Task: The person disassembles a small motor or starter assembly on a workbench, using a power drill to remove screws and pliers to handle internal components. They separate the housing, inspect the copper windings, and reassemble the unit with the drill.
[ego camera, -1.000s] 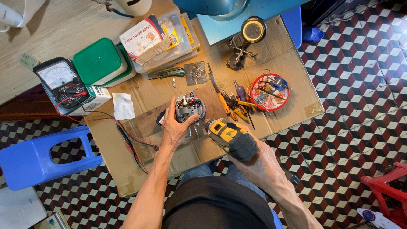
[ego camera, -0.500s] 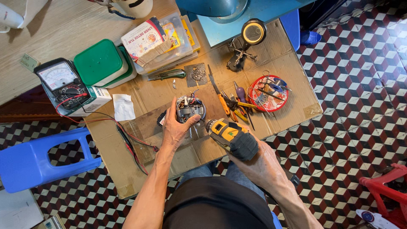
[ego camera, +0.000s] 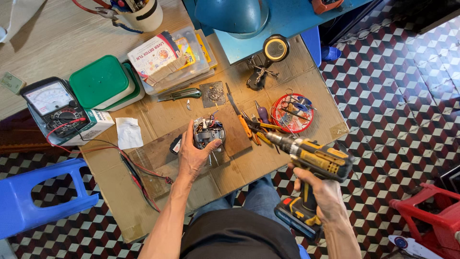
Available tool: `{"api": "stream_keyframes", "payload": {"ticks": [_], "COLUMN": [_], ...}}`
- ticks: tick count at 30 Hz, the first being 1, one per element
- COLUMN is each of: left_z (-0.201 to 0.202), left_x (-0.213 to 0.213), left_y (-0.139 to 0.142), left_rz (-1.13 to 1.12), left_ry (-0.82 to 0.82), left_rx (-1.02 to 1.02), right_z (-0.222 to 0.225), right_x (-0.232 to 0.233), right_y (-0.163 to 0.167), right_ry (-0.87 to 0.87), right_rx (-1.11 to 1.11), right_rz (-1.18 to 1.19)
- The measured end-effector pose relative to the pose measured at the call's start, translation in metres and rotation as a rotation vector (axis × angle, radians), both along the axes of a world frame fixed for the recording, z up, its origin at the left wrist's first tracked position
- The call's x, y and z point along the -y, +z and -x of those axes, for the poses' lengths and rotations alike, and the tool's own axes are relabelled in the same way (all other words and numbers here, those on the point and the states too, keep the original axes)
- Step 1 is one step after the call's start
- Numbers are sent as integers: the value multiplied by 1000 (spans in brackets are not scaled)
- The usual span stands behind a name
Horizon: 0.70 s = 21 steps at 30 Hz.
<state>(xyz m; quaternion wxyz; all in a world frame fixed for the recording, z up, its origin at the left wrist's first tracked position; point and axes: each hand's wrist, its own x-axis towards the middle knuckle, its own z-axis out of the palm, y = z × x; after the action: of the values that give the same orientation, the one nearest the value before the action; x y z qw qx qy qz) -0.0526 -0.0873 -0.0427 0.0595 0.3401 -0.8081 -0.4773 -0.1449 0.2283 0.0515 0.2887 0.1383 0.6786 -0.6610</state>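
My left hand (ego camera: pixel 192 154) grips a small grey round device (ego camera: pixel 209 133) with exposed wires and parts, holding it down on a cardboard-covered work surface (ego camera: pixel 143 115). My right hand (ego camera: pixel 322 191) holds the handle of a yellow and black cordless drill (ego camera: pixel 314 160). The drill is lifted to the right of the device, its chuck pointing left toward several pliers and screwdrivers (ego camera: pixel 254 123), well apart from the device.
A multimeter (ego camera: pixel 51 106) with red and black leads lies at left, beside green-lidded boxes (ego camera: pixel 103 84) and a clear plastic box (ego camera: pixel 175 57). A red round lid of small parts (ego camera: pixel 291 113), a magnifier stand (ego camera: pixel 274 50), a blue stool (ego camera: pixel 33 201) and a red stool (ego camera: pixel 433 216) surround the surface.
My right hand has pulled the drill away from the device, to the right and up. My left hand stays on the device.
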Motion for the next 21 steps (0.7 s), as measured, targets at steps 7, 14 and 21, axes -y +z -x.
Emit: {"api": "stream_keyframes", "payload": {"ticks": [7, 14, 21], "left_z": [3, 13, 15], "left_x": [1, -1, -7], "left_y": [11, 11, -7], "left_rz": [20, 43, -223], "left_ry": [-20, -23, 111], "left_rx": [-18, -24, 51], "right_z": [23, 122, 223], "right_x": [-29, -106, -116], "right_y": [-80, -152, -197], "right_ry": [-501, -708, -407], "right_rx": [154, 183, 277], "right_rz": [388, 541, 385]}}
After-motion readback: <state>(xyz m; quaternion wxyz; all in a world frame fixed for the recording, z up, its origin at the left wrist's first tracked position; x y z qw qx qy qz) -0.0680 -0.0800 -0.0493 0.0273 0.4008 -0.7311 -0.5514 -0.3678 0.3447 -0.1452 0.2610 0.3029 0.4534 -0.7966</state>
